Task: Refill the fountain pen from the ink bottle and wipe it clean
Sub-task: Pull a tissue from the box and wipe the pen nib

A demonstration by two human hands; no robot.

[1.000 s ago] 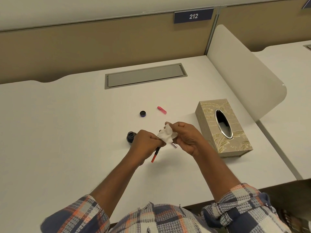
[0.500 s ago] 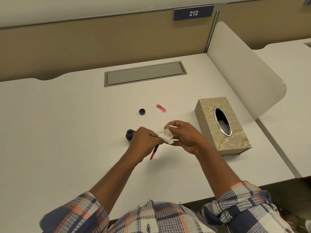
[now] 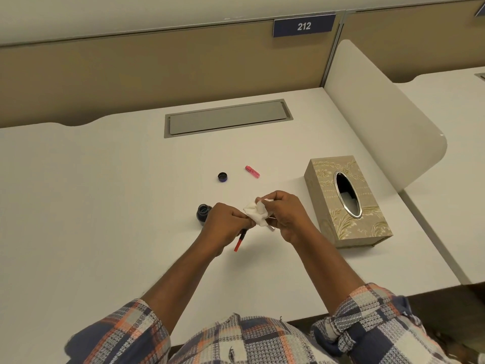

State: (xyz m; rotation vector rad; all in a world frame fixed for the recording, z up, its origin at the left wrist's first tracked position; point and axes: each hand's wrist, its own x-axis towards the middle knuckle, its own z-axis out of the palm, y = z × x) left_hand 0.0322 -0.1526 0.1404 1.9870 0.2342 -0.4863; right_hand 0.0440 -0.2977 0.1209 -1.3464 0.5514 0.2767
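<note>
My left hand [image 3: 225,223] grips a red and black fountain pen [image 3: 240,240], whose rear end sticks out below the fist toward me. My right hand [image 3: 284,212] pinches a crumpled white tissue [image 3: 257,214] around the pen's front end, which is hidden inside it. A small silver part [image 3: 271,227] shows just under the tissue. The open ink bottle [image 3: 203,213] stands on the desk right behind my left hand. Its dark cap [image 3: 222,177] lies farther back, and a pink pen piece [image 3: 252,171] lies to the cap's right.
A beige patterned tissue box [image 3: 328,227] with an oval slot stands right of my hands. A grey cable hatch [image 3: 228,117] is set into the white desk [image 3: 105,206] at the back. A curved white divider [image 3: 380,122] bounds the right side.
Both hands stay together over the desk. The tissue has shifted a little around the pen tip, and the silver part under it shows again.
</note>
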